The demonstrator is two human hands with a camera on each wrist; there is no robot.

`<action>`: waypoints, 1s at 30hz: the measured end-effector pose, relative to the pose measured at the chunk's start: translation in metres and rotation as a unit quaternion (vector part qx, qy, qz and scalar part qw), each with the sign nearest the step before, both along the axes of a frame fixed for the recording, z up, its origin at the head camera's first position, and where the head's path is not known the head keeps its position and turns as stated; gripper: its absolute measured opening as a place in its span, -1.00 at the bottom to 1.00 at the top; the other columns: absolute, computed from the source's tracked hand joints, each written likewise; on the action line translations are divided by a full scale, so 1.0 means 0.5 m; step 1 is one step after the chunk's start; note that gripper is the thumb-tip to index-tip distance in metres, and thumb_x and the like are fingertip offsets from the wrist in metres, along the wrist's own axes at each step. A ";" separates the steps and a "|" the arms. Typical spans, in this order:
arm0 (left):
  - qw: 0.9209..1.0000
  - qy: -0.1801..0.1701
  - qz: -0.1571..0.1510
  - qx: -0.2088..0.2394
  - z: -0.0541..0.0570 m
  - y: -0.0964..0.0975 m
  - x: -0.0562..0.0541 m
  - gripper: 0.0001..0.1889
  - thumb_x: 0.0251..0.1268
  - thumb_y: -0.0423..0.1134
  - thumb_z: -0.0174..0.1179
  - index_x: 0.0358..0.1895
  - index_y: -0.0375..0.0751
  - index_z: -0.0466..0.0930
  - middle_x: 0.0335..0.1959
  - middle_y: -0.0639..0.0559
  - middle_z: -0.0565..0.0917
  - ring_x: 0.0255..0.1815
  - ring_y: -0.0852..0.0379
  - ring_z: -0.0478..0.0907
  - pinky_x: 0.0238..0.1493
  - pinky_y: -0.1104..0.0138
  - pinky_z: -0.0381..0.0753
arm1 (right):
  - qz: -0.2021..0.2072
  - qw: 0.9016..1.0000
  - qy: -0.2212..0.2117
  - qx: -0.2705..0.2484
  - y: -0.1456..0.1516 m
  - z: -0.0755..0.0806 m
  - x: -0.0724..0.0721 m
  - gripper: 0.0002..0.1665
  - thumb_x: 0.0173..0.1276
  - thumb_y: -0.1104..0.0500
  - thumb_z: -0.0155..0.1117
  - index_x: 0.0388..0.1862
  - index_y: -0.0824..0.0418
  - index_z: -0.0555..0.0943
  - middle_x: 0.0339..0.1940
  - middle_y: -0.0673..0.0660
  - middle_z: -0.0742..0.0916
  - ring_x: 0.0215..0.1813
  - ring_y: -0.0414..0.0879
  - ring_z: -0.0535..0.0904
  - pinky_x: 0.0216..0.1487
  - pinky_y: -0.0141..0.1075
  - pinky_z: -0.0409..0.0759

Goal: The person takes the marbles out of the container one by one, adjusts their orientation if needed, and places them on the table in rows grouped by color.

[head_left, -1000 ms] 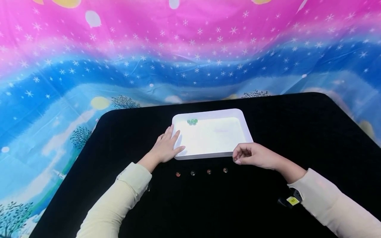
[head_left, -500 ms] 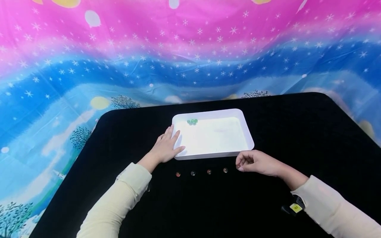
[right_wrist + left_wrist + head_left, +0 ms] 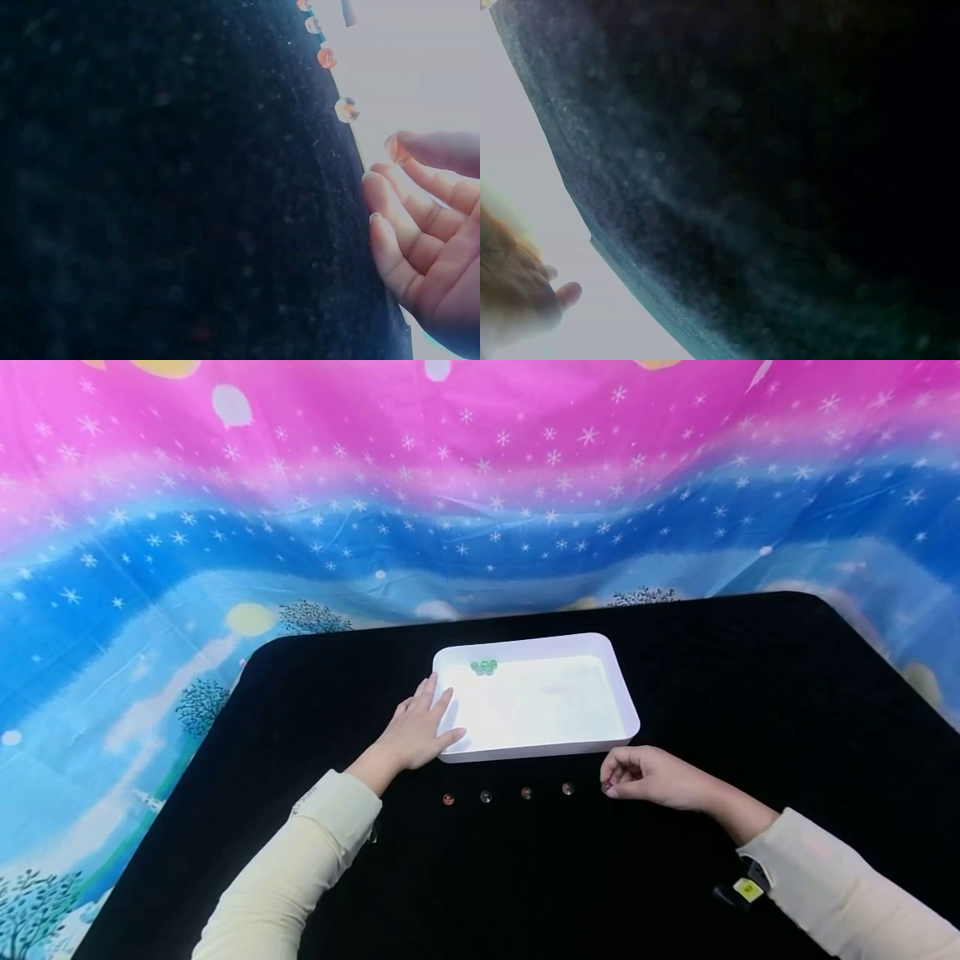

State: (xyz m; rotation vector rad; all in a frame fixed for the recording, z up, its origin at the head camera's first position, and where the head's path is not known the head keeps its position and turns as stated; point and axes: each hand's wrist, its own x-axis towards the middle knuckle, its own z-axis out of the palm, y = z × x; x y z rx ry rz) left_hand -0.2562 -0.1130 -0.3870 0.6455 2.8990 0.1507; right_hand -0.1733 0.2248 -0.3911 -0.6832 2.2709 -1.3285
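Observation:
My left hand [image 3: 412, 735] rests on the left edge of a white tray [image 3: 540, 749], fingers spread and fairly straight. Just beyond the tray's near right corner, my right hand [image 3: 648, 777] pinches an orange-tinted glass marble [image 3: 393, 148] between thumb and forefinger, low over the black cloth. To its left, several marbles stand spaced in a row: the closest is a clear one with dark and amber colour [image 3: 567, 789], and an orange marble [image 3: 448, 799] ends the row. Inside the tray, a cluster of green marbles [image 3: 484, 667] sits at the far left corner.
A black cloth [image 3: 525, 885] covers the table. Behind it hangs a pink and blue printed curtain [image 3: 480, 485]. The left wrist view shows mostly dark cloth, with part of the left hand at its lower left.
My right hand has moved from the tray's near right corner down and slightly right, to the end of the marble row, with the marble in its pinch. The left hand has stayed put.

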 end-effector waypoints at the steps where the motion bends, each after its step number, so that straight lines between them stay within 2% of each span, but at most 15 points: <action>1: 1.000 0.001 0.000 0.000 0.000 0.000 0.000 -0.24 0.19 0.27 -0.28 0.35 -0.11 -0.15 0.34 -0.14 -0.38 0.33 -0.02 -0.39 0.20 0.04 -0.12 | -0.001 1.000 0.003 0.002 0.001 0.000 0.000 -0.84 0.11 0.25 0.20 -0.34 0.31 0.49 -0.44 0.08 0.59 -0.39 -0.19 0.49 -0.33 -0.35 0.47; 10: 1.000 -0.001 0.002 0.006 -0.002 -0.003 0.000 -0.24 0.18 0.26 -0.26 0.35 -0.11 -0.15 0.34 -0.13 -0.37 0.33 -0.01 -0.40 0.20 0.04 -0.12 | -0.008 0.999 0.031 0.035 0.007 -0.005 -0.003 -0.88 0.11 0.27 0.20 -0.37 0.27 0.49 -0.46 0.04 0.59 -0.39 -0.20 0.49 -0.34 -0.36 0.47; 24: 1.000 -0.005 0.003 0.006 0.006 0.000 0.003 -0.24 0.19 0.25 -0.25 0.35 -0.13 -0.14 0.34 -0.13 -0.38 0.33 -0.04 -0.38 0.19 0.03 -0.10 | -0.024 0.998 0.022 0.053 0.004 -0.017 -0.007 -0.87 0.09 0.26 0.22 -0.39 0.26 0.48 -0.49 0.04 0.58 -0.42 -0.18 0.49 -0.38 -0.35 0.47; 30: 1.000 -0.006 0.002 0.006 0.006 -0.001 0.004 -0.24 0.19 0.25 -0.26 0.35 -0.13 -0.15 0.34 -0.13 -0.38 0.33 -0.03 -0.38 0.19 0.04 -0.10 | -0.026 0.996 0.040 0.070 -0.001 -0.016 -0.005 -0.88 0.06 0.28 0.24 -0.42 0.23 0.48 -0.56 0.00 0.54 -0.49 -0.21 0.45 -0.44 -0.36 0.45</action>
